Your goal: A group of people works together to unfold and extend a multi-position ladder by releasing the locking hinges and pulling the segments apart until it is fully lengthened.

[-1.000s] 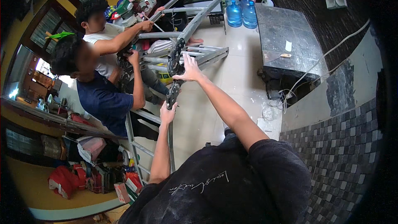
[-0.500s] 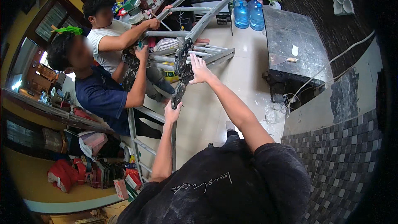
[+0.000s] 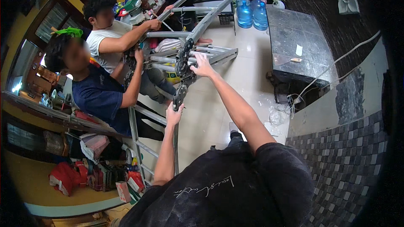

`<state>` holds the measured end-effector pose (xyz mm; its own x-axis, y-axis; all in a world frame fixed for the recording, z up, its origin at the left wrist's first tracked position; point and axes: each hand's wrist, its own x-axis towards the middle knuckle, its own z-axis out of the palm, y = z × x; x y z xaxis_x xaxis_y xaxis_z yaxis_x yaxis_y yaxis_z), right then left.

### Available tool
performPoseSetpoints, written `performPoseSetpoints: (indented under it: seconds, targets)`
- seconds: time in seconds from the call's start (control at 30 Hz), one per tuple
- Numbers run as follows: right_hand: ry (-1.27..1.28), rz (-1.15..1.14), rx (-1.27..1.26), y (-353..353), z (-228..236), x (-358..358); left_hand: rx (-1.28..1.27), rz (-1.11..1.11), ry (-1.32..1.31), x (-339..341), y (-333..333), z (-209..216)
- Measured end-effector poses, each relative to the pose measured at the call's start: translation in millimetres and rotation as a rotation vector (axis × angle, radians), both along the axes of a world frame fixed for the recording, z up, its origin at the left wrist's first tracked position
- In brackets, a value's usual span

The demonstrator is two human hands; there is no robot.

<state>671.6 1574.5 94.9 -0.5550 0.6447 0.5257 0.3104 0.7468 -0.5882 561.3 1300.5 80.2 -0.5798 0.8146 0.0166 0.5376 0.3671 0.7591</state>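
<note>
A folding aluminium ladder point(image 3: 212, 14) with black hinges stands before me, bent at its joints. My left hand point(image 3: 174, 114) is closed round its side rail, just below the lower black hinge point(image 3: 180, 94). Beside the upper black hinge point(image 3: 183, 61) is my right hand point(image 3: 203, 65), its fingers stretched and apart. Its thumb side is at the hinge; whether it touches I cannot tell. A person in a dark blue shirt point(image 3: 97, 87) has a hand at the ladder's far-side hinge point(image 3: 129, 65). Behind, a person in a white shirt point(image 3: 111, 38) grips the far rail.
On the right stands a dark tiled table point(image 3: 296, 38) with a scraper point(image 3: 295, 60) on it. Blue water jugs point(image 3: 252, 14) stand at the back. A loose cable point(image 3: 336, 61) hangs by the right wall. Bags and clothes point(image 3: 94, 147) are piled at left.
My right hand has shifted slightly, its fingers still apart. The person in dark blue has leaned a little left and their hand has moved slightly left. My left hand keeps its grip.
</note>
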Motion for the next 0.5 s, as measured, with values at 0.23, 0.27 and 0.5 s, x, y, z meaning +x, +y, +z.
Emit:
performPoseSetpoints:
  seconds: [0.23,0.27,0.5]
  targets:
    - [0.834,0.345,-1.223,31,39,-25,-0.002,0.017,0.051,4,-1,3]
    - [0.901,0.363,-1.355,35,45,-28,0.022,0.016,0.069,5,-2,3]
    - [0.633,-0.104,-1.071,55,51,-53,0.014,0.059,0.057,10,-2,3]
